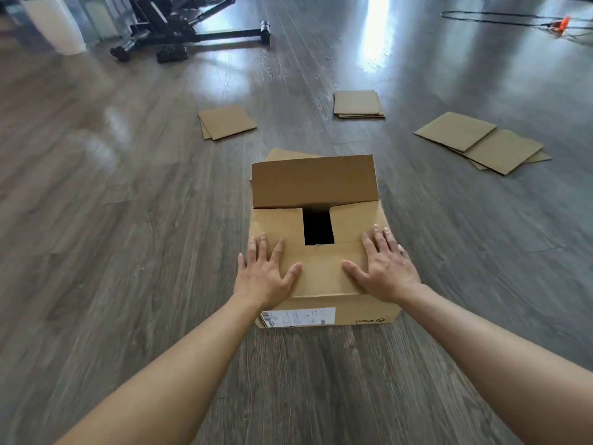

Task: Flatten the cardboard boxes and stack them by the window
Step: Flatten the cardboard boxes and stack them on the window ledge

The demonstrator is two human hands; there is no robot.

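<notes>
A brown cardboard box (321, 274) stands on the wooden floor in the middle of the view, a white label on its near side. Its far top flap (313, 181) stands up; the near and side flaps lie folded down, leaving a dark gap between them. My left hand (266, 268) lies flat with spread fingers on the near-left part of the top. My right hand (383, 264) lies flat on the near-right part. Flattened cardboard pieces lie beyond: one pile (226, 122) at the left, one (357, 104) in the middle, one (481, 141) at the right.
A black wheeled equipment frame (189, 33) stands at the far left, next to a white bin (54, 24). A black cable with an orange clip (561, 24) lies at the far right. Another cardboard piece (282, 154) pokes out behind the box.
</notes>
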